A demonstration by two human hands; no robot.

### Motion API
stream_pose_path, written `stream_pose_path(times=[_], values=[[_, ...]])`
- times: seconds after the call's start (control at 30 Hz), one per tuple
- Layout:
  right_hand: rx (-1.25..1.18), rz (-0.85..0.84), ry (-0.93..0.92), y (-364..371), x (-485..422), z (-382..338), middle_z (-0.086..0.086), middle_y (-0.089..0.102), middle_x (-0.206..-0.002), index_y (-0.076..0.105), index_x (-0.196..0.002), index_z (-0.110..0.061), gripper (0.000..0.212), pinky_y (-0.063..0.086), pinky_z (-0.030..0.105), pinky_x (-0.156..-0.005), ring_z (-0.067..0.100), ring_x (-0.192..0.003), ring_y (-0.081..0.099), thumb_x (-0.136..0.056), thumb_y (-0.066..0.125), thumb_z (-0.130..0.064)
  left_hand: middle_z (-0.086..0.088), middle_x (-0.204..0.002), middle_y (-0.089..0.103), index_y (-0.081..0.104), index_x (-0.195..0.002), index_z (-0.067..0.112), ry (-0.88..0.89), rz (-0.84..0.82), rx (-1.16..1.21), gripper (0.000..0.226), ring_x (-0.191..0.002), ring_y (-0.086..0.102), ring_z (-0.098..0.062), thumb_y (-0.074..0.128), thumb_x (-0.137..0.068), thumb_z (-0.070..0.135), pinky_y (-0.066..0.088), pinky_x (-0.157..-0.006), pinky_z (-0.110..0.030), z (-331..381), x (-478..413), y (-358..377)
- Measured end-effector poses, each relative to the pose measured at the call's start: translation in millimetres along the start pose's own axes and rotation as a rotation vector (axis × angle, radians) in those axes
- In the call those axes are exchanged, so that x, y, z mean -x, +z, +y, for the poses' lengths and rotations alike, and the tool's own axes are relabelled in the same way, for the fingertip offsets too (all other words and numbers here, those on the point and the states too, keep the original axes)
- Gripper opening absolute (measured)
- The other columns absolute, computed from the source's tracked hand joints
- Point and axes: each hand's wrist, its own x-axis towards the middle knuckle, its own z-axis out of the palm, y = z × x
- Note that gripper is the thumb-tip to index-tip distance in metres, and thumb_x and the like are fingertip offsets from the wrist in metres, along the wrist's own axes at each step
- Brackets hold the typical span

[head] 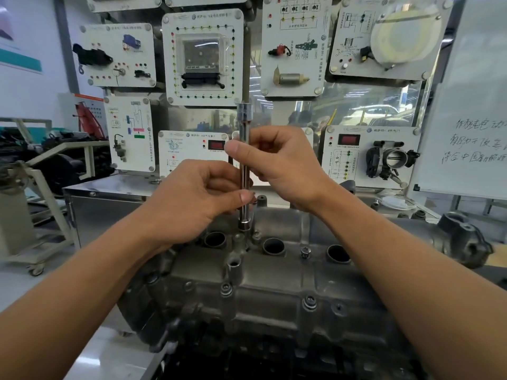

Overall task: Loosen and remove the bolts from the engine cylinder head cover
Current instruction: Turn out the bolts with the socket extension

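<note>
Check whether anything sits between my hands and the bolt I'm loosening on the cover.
Only the tool does: the left hand and right hand pinch the upright extension bar, and its socket sits down on the cylinder head cover, hiding the bolt. Nothing else visible is in the way.

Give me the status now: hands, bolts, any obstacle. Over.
Upright socket bar pinched by left hand and right hand. Tip down on the cover. Two front bolts seated. Nothing in the way.

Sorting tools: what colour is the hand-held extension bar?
Shiny silver extension bar, head view.
</note>
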Motion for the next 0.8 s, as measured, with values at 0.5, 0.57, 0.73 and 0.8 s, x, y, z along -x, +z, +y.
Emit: stream_pose_path(times=[0.5, 0.57, 0.73, 0.8], values=[[-0.040, 0.035, 0.115, -3.4, -1.6, -1.7, -0.001, 0.076, -0.082, 0.074, -0.090, -0.016, 0.007, 0.050, 0.019, -0.060, 0.008, -0.077, 0.068, -0.087, 0.075, -0.010, 0.006, -0.091, 0.078, 0.070, -0.105, 0.021, 0.043, -0.006, -0.161, 0.015, -0.087, 0.075, -0.010, 0.065, -0.093, 0.013, 0.059, -0.082, -0.023, 2.5, 2.3, 6.1], [-0.065, 0.005, 0.166, -3.5, -2.2, -1.4, 0.000, 0.076, -0.085, 0.073, -0.092, -0.017, 0.007, 0.048, 0.022, -0.062, 0.009, -0.079, 0.068, -0.092, 0.070, -0.011, 0.003, -0.097, 0.078, 0.069, -0.111, 0.018, 0.012, -0.022, -0.071, 0.023, -0.092, 0.075, -0.012, 0.056, -0.098, 0.004, 0.058, -0.081, -0.021, 3.1, 2.7, 5.6], [-0.064, -0.003, 0.153, -5.1, -2.2, 0.6, -0.005, 0.076, -0.080, 0.074, -0.088, -0.017, 0.006, 0.047, 0.021, -0.063, 0.005, -0.077, 0.067, -0.091, 0.071, -0.014, -0.003, -0.084, 0.078, 0.069, -0.095, 0.013, 0.025, 0.057, -0.096, 0.007, -0.080, 0.076, -0.017, 0.068, -0.090, 0.008, 0.061, -0.074, -0.024, 4.0, -0.9, 5.5], [-0.073, 0.019, 0.088, -4.8, -2.1, 3.2, -0.006, 0.074, -0.073, 0.075, -0.085, -0.010, 0.003, 0.048, 0.012, -0.059, 0.001, -0.068, 0.067, -0.085, 0.077, -0.009, -0.005, -0.077, 0.075, 0.067, -0.092, 0.011, 0.051, 0.115, -0.166, 0.012, -0.071, 0.074, -0.020, 0.075, -0.084, 0.015, 0.062, -0.068, -0.028, 3.0, -2.2, 6.3]])
